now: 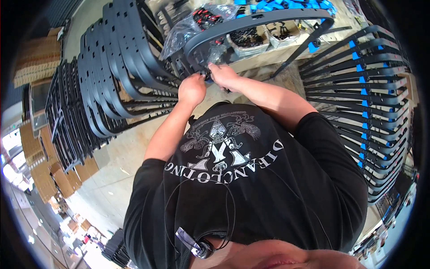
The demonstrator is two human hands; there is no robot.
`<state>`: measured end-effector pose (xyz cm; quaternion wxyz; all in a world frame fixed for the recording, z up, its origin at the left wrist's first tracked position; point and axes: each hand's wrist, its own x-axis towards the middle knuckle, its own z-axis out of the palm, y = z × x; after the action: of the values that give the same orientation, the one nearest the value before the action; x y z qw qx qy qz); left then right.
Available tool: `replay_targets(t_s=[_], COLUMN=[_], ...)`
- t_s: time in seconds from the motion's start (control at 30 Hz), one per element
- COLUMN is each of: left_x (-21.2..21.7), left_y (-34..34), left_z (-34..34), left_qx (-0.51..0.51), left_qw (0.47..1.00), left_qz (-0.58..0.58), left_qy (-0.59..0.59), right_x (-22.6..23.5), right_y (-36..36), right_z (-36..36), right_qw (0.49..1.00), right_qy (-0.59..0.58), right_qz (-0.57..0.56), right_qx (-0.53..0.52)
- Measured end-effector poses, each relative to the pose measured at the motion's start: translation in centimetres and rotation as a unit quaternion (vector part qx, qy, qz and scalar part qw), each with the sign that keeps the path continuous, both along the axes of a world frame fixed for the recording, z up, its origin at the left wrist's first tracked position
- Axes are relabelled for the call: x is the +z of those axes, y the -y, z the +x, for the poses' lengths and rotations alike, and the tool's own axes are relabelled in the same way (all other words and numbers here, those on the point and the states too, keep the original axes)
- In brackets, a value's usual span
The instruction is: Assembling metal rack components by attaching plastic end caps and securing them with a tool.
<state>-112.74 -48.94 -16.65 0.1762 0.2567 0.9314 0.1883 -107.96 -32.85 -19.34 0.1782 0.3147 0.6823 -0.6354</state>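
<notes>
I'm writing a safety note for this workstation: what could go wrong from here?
If the dark curved frame shifts, it might knock small black parts out of their open boxes. The left hand and right hand are close together near the frame's curved end, so a finger could get pinched.

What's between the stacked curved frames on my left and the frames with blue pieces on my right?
In the head view: your left hand, right hand, one curved frame, and a bench with boxes of black parts.
</notes>
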Motion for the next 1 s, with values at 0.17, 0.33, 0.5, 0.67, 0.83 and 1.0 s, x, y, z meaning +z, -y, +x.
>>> replay_targets(t_s=[0.17, 0.33, 0.5, 0.67, 0.83, 1.0], left_x=[-2.9, -9.7, -18.1, -11.1, -7.5, -4.8], left_y=[1.4, 6.3, 12.4, 6.6, 3.1, 1.7], left_z=[1.6, 7.0, 11.0, 11.9, 11.9, 12.3], left_qx=[0.057, 0.175, 0.234, 0.235, 0.231, 0.242], left_qw=[0.991, 0.937, 0.903, 0.918, 0.938, 0.947], left_qz=[0.118, 0.222, 0.252, 0.147, 0.102, 0.065], left_qy=[-0.005, 0.206, 0.257, 0.285, 0.238, 0.202], right_x=[-10.3, -10.9, -8.8, -6.6, -3.0, -4.3], right_y=[-10.0, -25.6, -39.2, -48.1, -49.4, -51.2], right_z=[7.2, 18.8, 19.6, 12.3, 6.6, 5.1], right_qw=[0.981, 0.951, 0.927, 0.858, 0.826, 0.821], right_qy=[-0.099, 0.139, 0.074, -0.046, 0.083, 0.051], right_qz=[0.15, -0.064, 0.204, 0.496, 0.557, 0.554], right_qx=[0.068, -0.27, -0.307, -0.126, 0.017, 0.126])
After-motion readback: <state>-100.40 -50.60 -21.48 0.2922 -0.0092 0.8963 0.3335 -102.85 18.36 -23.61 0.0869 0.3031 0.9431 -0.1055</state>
